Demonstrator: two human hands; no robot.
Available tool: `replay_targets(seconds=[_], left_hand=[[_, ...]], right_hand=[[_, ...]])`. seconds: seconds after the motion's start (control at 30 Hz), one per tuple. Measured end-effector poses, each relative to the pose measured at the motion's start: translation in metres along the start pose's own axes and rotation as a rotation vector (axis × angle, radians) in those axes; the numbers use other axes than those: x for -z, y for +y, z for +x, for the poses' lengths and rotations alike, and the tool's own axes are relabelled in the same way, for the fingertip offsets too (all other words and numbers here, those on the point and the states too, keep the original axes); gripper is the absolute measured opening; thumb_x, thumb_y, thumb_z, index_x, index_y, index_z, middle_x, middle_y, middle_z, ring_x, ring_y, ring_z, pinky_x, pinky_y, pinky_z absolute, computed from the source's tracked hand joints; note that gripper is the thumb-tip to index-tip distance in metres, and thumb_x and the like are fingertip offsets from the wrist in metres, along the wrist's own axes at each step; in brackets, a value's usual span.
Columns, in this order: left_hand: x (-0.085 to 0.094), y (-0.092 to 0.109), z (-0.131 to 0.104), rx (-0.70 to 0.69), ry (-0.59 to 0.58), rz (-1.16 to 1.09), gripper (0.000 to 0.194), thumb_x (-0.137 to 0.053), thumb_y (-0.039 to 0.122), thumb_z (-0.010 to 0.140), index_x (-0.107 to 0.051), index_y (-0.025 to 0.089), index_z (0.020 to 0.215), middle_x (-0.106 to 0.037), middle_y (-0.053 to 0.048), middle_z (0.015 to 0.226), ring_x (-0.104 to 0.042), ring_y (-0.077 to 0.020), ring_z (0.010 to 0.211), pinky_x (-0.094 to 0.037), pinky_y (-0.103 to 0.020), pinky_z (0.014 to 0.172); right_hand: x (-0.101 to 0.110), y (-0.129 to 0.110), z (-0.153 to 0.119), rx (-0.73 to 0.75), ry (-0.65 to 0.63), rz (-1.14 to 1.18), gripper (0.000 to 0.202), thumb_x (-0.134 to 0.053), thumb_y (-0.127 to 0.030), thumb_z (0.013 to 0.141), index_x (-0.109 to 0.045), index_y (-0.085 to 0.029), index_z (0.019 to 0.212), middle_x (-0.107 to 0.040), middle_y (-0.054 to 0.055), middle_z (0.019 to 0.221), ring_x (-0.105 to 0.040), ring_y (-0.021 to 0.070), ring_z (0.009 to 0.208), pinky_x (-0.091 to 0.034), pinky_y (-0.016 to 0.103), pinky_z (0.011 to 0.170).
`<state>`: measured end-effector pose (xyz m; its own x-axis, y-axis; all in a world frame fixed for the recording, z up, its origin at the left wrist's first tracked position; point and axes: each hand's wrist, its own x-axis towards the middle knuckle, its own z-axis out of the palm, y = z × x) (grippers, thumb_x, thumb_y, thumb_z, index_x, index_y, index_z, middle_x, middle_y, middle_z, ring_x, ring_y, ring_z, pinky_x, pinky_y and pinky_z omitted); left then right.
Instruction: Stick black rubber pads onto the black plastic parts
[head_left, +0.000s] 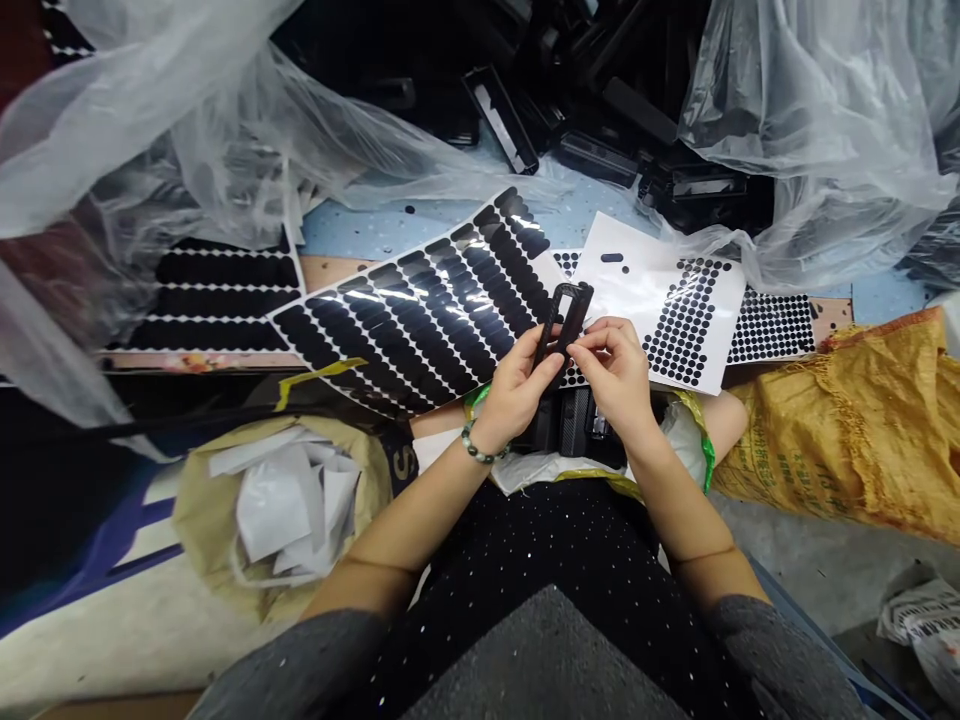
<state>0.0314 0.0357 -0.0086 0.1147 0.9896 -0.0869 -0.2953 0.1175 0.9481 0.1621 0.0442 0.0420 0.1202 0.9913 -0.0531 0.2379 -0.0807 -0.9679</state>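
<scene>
My left hand [520, 385] is closed around the lower left of a narrow black plastic frame [576, 310], which stands tilted up above my lap. The thumb and fingertips of my right hand [616, 372] are pinched against the frame's right side; whether they hold anything small is hidden. Behind my left hand lies a large sheet of black oblong stickers [420, 310]. To the right, partly behind my right hand, is a white sheet of round black stickers [679, 325], with several dots peeled from it. More black parts [574, 425] lie in a bag on my lap.
Many black plastic parts [600, 155] are heaped at the back of the blue table [360, 230]. Clear plastic film [825, 120] hangs at both sides. A bag of white paper scraps [195, 500] stands at left, a yellow woven sack [877, 420] at right.
</scene>
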Motion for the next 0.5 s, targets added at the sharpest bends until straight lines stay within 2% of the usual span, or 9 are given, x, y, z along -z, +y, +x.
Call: replay_targets(seconds=[0.07,0.13,0.2,0.27,0.3,0.33,0.37,0.4,0.5], left_hand=[[0.004,0.001,-0.001,-0.026,-0.042,0.081,0.038,-0.065,0.043,0.086,-0.062,0.026,0.120,-0.067,-0.005,0.124,-0.062,-0.0197,0.116,-0.047,-0.037,0.106],[0.010,0.010,-0.002,-0.026,-0.135,0.178,0.040,-0.061,0.045,0.089,-0.061,0.024,0.123,-0.068,-0.007,0.125,-0.064,-0.0213,0.114,-0.049,-0.038,0.103],[0.016,0.025,0.000,-0.009,-0.359,0.307,0.038,-0.058,0.043,0.090,-0.064,0.023,0.122,-0.070,-0.008,0.121,-0.066,-0.0222,0.110,-0.051,-0.039,0.100],[0.022,0.042,0.009,-0.009,-0.648,0.455,0.034,-0.057,0.041,0.090,-0.068,0.024,0.118,-0.073,-0.008,0.116,-0.068,-0.0223,0.104,-0.054,-0.039,0.094],[0.025,0.049,0.018,-0.023,-0.733,0.521,0.032,-0.057,0.040,0.090,-0.069,0.024,0.116,-0.074,-0.008,0.114,-0.069,-0.0223,0.102,-0.055,-0.038,0.092],[0.027,0.056,0.032,-0.042,-0.743,0.573,0.031,-0.055,0.040,0.091,-0.070,0.025,0.114,-0.074,-0.007,0.113,-0.069,-0.0222,0.100,-0.055,-0.039,0.091],[0.029,0.061,0.050,-0.074,-0.667,0.608,0.031,-0.053,0.039,0.092,-0.069,0.025,0.114,-0.074,-0.008,0.113,-0.068,-0.0221,0.100,-0.055,-0.039,0.091],[0.031,0.065,0.073,-0.112,-0.516,0.631,0.030,-0.050,0.036,0.094,-0.069,0.024,0.114,-0.073,-0.008,0.114,-0.067,-0.0222,0.102,-0.054,-0.041,0.093],[0.036,0.069,0.155,-0.273,0.021,0.670,0.026,-0.048,0.016,0.091,-0.068,0.021,0.107,-0.069,-0.009,0.119,-0.058,-0.0242,0.117,-0.041,-0.046,0.108]], right_hand=[[0.004,0.005,0.003,-0.067,0.013,0.048,0.025,-0.074,-0.027,0.069,-0.050,-0.023,0.071,-0.052,-0.001,0.089,-0.057,0.0133,0.080,-0.051,0.029,0.066],[0.015,0.010,0.004,-0.155,-0.068,0.130,0.039,-0.081,-0.033,0.062,-0.049,-0.025,0.081,-0.053,-0.003,0.089,-0.057,0.0120,0.075,-0.051,0.028,0.065],[0.033,0.013,0.003,-0.210,-0.252,0.167,0.049,-0.084,-0.042,0.060,-0.051,-0.027,0.094,-0.058,-0.003,0.090,-0.060,0.0134,0.075,-0.052,0.030,0.069],[0.053,0.014,0.002,-0.196,-0.445,0.078,0.039,-0.076,-0.052,0.070,-0.057,-0.025,0.091,-0.063,-0.001,0.084,-0.063,0.0163,0.079,-0.053,0.033,0.076],[0.063,0.014,0.001,-0.176,-0.538,-0.015,0.034,-0.071,-0.055,0.076,-0.060,-0.024,0.085,-0.065,0.000,0.080,-0.063,0.0169,0.077,-0.053,0.034,0.076],[0.071,0.014,0.001,-0.155,-0.654,-0.087,0.034,-0.065,-0.057,0.080,-0.064,-0.023,0.085,-0.067,0.001,0.081,-0.064,0.0181,0.078,-0.054,0.036,0.078],[0.077,0.013,0.001,-0.118,-0.758,-0.151,0.036,-0.060,-0.058,0.084,-0.066,-0.023,0.086,-0.070,0.004,0.086,-0.066,0.0197,0.083,-0.054,0.038,0.082],[0.081,0.011,0.001,-0.080,-0.818,-0.209,0.037,-0.056,-0.057,0.087,-0.068,-0.022,0.089,-0.071,0.006,0.092,-0.067,0.0212,0.088,-0.054,0.040,0.086],[0.086,0.003,0.006,-0.020,-0.780,-0.315,0.036,-0.048,-0.052,0.093,-0.068,-0.023,0.093,-0.072,0.008,0.101,-0.067,0.0214,0.096,-0.052,0.040,0.091]])
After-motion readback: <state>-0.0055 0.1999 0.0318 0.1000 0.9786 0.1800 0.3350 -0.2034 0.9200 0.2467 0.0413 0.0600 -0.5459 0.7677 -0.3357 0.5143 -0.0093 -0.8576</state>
